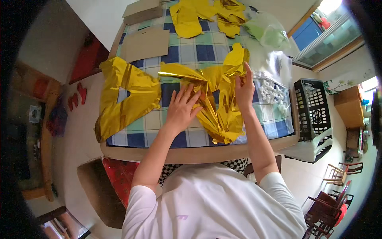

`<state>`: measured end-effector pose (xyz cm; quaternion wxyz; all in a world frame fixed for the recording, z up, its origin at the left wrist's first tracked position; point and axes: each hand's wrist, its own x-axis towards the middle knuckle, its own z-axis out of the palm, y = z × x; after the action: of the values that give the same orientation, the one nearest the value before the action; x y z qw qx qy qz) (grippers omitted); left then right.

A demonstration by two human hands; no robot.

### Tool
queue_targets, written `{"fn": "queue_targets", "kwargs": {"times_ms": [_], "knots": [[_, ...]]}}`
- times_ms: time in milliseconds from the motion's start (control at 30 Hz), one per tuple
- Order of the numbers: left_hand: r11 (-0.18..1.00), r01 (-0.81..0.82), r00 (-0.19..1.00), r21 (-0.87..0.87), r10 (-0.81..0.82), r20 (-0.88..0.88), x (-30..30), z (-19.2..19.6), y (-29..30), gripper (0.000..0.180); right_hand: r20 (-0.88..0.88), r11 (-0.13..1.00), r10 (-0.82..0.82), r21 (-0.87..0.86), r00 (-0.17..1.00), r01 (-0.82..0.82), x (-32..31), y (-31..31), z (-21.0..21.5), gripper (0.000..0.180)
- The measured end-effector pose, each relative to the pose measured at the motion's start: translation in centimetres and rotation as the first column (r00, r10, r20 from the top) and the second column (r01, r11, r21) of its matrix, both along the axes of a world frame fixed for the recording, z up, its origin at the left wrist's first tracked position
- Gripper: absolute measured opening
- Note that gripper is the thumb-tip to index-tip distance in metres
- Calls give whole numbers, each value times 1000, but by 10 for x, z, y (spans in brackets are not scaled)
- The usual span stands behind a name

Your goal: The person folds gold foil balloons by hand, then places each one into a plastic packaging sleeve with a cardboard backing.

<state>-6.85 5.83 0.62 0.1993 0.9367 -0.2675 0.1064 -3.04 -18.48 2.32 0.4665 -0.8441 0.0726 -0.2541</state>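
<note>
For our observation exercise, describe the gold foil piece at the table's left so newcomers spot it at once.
Find the table with the checked cloth. By its near left corner lies a gold foil piece. Unlike the crumpled foil under the left hand, it is spread out, untouched, with a small opening near its middle.

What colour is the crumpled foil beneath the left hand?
Shiny golden yellow; the foil shows best in the head view.

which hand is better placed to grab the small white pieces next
Probably the right hand: the small white pieces lie close by on its right, while the left hand is farther off, on crumpled gold foil.
</note>
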Motion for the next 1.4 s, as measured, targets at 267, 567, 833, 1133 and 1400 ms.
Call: {"fn": "queue_targets", "kwargs": {"times_ms": [267, 567, 833, 1133, 1400], "knots": [[977, -42, 994, 211, 63, -94, 15, -26, 2, 56, 63, 981, -164, -90, 984, 170, -5, -66, -20, 58], [981, -70, 982, 182, 100, -161, 15, -1, 12, 51, -105, 905, -191, -405, 976, 133, 3, -104, 5, 51], [998, 55, 998, 37, -55, 4, 124, 26, -41, 41, 5, 866, 163, -480, 987, -141, 140, -109, 5, 24], [982, 189, 979, 28, -186, -87, 240, -24, -134, 46, -162, 806, 109, -564, 981, -183, 293, -105, -23, 26], [982, 161, 982, 98, -150, -114, 250, -33, -149, 50, -227, 685, 137, -682, 964, -258, 404, -130, -64, 40]]}}
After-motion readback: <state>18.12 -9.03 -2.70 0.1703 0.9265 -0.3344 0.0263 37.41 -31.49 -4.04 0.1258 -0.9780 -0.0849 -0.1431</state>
